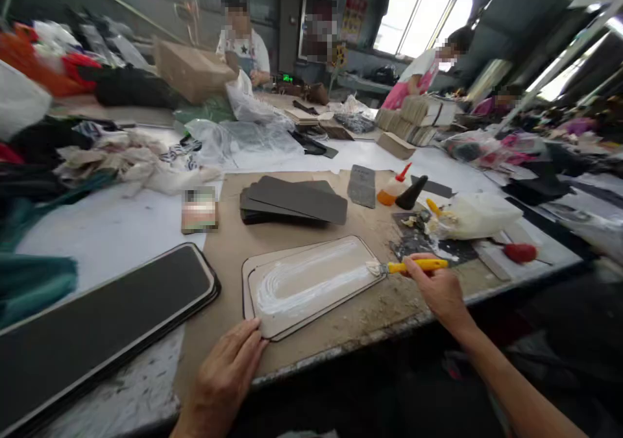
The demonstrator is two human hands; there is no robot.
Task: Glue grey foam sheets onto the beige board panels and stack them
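Note:
A tan rounded panel [311, 282] lies on a brown cardboard mat [228, 250], streaked with white glue. My right hand [435, 285] is closed on a yellow-handled brush [413, 267], whose bristles touch the panel's right end. My left hand [226, 373] lies flat with its fingers stretched out, pressing the panel's near left corner at the table edge.
A stack of dark grey sheets [292, 201] lies behind the panel. An orange glue bottle [393, 188], a black cone [411, 193] and a plastic bag [474, 216] stand at the right. A long black padded panel [102, 321] lies left. Other people work at the far tables.

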